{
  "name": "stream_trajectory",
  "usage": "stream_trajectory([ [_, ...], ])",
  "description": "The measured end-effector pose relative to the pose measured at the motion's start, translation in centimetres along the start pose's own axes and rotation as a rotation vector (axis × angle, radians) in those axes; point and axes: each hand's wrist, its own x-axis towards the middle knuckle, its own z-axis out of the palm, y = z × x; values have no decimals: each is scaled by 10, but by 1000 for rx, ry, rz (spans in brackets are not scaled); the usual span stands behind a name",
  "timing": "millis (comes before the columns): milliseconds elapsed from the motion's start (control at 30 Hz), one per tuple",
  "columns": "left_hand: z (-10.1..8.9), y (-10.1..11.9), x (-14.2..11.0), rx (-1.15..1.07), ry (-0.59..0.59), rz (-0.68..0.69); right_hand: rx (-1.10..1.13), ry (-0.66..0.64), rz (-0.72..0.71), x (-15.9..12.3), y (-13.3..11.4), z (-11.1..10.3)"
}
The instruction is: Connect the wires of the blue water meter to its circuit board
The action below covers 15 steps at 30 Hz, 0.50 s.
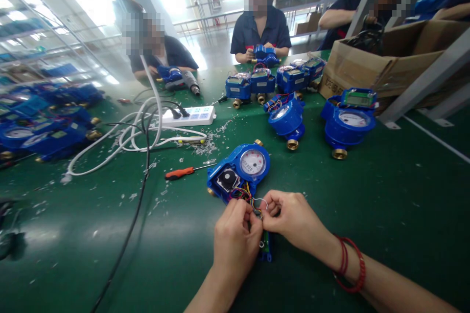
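At the left edge of the frame, the piled meters (47, 117) are blurred and partly cut off. A dark object (11, 234) below them is cut off too. The hands (238, 239) partly hide the green board (265, 242).

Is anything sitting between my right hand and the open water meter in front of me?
Only thin wires show between your right hand and the open water meter, a looping white wire among them; the screwdriver lies off to the left.
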Motion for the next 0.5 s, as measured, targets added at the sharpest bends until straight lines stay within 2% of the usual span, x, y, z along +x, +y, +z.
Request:
stream_trajectory([
  [500,2,0,0,-36,28,-28,27,14,29,0,4,0],
])
